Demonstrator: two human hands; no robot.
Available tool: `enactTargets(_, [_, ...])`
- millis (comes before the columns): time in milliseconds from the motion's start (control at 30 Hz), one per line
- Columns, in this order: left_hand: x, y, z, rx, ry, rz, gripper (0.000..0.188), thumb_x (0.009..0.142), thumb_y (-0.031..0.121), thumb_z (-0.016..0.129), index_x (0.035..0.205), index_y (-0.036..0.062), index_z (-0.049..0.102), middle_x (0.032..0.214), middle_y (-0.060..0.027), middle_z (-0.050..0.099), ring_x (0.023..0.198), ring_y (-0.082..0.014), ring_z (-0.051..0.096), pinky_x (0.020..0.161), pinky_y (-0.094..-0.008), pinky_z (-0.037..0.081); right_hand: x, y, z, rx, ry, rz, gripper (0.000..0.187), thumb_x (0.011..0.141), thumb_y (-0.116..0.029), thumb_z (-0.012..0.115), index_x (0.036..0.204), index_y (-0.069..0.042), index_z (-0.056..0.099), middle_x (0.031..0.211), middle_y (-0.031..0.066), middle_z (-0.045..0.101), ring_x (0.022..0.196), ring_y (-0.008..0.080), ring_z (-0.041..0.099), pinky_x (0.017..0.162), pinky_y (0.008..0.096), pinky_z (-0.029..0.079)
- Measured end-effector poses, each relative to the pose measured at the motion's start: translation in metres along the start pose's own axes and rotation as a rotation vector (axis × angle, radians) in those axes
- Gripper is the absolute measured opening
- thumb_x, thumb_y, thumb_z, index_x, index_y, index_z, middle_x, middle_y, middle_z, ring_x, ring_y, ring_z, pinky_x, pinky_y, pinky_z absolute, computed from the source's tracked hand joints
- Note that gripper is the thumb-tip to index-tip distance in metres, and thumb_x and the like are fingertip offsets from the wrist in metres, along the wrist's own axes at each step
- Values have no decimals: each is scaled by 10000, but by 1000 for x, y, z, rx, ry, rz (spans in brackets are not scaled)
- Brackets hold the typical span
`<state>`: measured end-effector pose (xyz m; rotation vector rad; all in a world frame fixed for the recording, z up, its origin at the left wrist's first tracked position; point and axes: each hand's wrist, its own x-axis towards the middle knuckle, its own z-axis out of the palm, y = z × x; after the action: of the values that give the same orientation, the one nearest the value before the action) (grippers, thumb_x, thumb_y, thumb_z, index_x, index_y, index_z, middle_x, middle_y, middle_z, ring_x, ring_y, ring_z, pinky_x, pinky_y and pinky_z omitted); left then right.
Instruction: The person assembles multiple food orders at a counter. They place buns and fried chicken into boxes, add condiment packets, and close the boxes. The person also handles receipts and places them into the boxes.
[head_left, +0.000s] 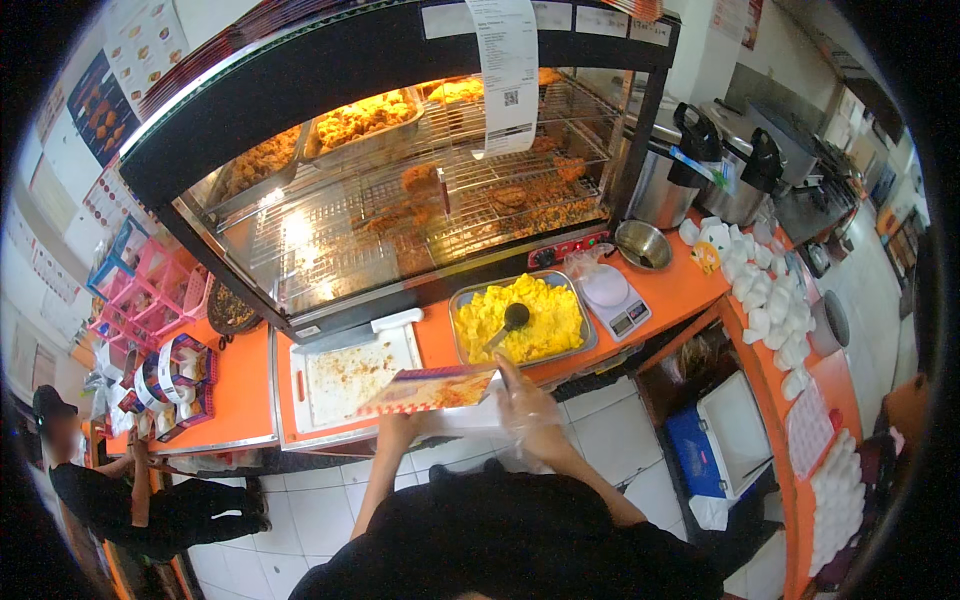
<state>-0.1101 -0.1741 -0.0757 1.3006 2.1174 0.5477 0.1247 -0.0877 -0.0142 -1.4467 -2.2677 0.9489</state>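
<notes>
In front of my body I hold a printed cardboard food box [428, 390], white on its near side, over the counter's front edge. My left hand [398, 432] grips it from below at the near left. On the right side, my right hand [530, 418], in a clear plastic glove, closes on the box's edge. Just beyond the box, a metal tray [462, 345] is heaped with yellow food [550, 312], and a black scoop [516, 316] rests in it. Left of the tray lies a white cutting board [350, 395] with crumbs and a white-handled knife [397, 321].
A heated glass display case [400, 215] with fried food stands behind the counter. A digital scale [620, 305] and a metal bowl [643, 246] are at the right, near many white wrapped bundles [765, 290]. A co-worker [110, 490] stands at far left. An open cooler [735, 430] sits low right.
</notes>
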Motion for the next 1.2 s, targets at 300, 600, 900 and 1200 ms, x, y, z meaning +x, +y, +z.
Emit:
enactTargets(300, [18,35,-48,-571,-31,493,416,915,-30,441,1294,78,574,1242,-50,614,1070,-130,622,843,-299,531,-5,91,-39,977,39,-166,354,951,-122,563,1297,-46,560,1296,98,603,1172,220,590,1052,378,445])
enactTargets(600, [47,1,-51,-616,-100,167,459,938,61,496,1396,75,512,1044,-33,654,810,-88,609,652,-240,519,13,87,-26,650,-169,-70,644,920,-240,671,1479,-92,387,1420,170,507,1316,213,484,1004,313,453])
enactTargets(900, [81,-165,-73,296,607,-195,923,774,444,769,1422,-43,327,1262,-252,594,1066,-395,635,928,-400,518,10,139,-40,738,-280,151,698,928,-263,659,1503,-68,316,1530,120,343,1358,236,409,1052,379,421])
enactTargets(1200, [92,88,-67,-264,-4,336,544,764,62,751,1282,49,586,1353,-197,550,1256,-343,523,1025,-408,441,49,214,-143,342,-315,245,660,932,-445,615,1455,-91,420,1462,131,471,1356,264,433,1124,396,326])
